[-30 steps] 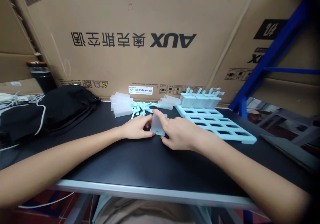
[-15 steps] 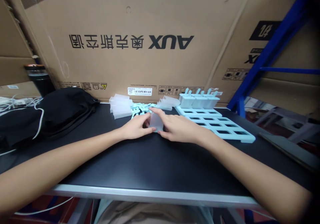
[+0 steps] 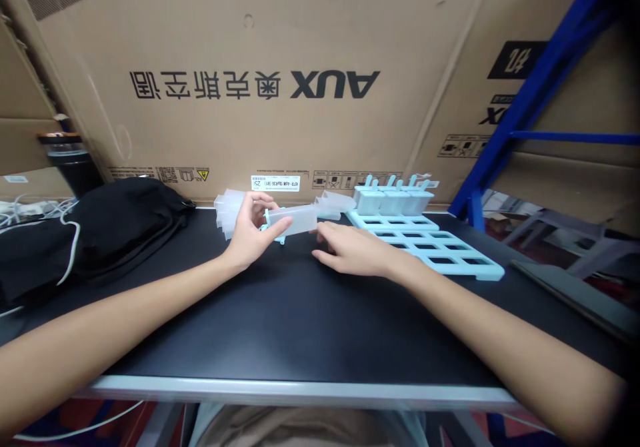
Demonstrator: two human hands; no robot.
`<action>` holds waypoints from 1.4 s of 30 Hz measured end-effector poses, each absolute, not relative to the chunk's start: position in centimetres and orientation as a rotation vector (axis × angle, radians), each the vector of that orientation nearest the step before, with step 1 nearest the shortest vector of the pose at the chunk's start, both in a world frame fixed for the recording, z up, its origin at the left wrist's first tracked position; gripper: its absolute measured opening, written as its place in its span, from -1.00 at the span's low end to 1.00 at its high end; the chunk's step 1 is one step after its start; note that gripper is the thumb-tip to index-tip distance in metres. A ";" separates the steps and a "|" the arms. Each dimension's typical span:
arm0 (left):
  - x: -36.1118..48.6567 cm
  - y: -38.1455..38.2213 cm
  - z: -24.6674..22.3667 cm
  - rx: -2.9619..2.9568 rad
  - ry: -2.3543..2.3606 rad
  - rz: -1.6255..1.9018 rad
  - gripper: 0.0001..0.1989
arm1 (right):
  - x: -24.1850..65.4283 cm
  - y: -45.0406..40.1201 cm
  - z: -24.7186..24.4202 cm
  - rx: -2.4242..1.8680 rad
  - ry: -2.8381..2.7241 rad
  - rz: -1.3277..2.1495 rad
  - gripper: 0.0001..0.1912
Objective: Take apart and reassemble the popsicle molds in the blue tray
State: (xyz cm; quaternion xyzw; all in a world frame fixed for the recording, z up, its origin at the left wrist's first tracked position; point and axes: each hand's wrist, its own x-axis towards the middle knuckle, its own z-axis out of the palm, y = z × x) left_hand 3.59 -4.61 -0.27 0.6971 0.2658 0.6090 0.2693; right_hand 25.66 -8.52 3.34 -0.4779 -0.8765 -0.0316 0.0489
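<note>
My left hand [image 3: 253,227] is closed on a frosted clear popsicle mold [image 3: 296,220], thumb across its near face. The mold lies roughly sideways above the black table, and a light blue piece [image 3: 267,218] shows at its left end by my fingers. Beside the mold's right end is my right hand [image 3: 345,244], thumb and forefinger apart; whether a fingertip touches the mold I cannot tell. Light blue popsicle sticks [image 3: 281,239] lie behind, mostly hidden by my left hand and the mold. More frosted molds are stacked at the left [image 3: 229,210] and at the right [image 3: 336,204].
A light blue rack [image 3: 480,270] with rectangular openings lies at the right; several molds with sticks [image 3: 393,200] stand in its far row. A black bag [image 3: 125,217] and dark bottle [image 3: 73,167] sit at the left. Behind stands a large cardboard box [image 3: 250,127].
The mold has gone from upright between both hands to lying sideways in my left hand, raised and turned. My right hand has let go of it, staying near its end.
</note>
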 end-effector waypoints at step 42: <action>1.7 -4.6 3.1 2.071 0.662 2.117 -0.69 | 25.3 -2.2 2.3 -1.265 -2.647 -0.268 -0.65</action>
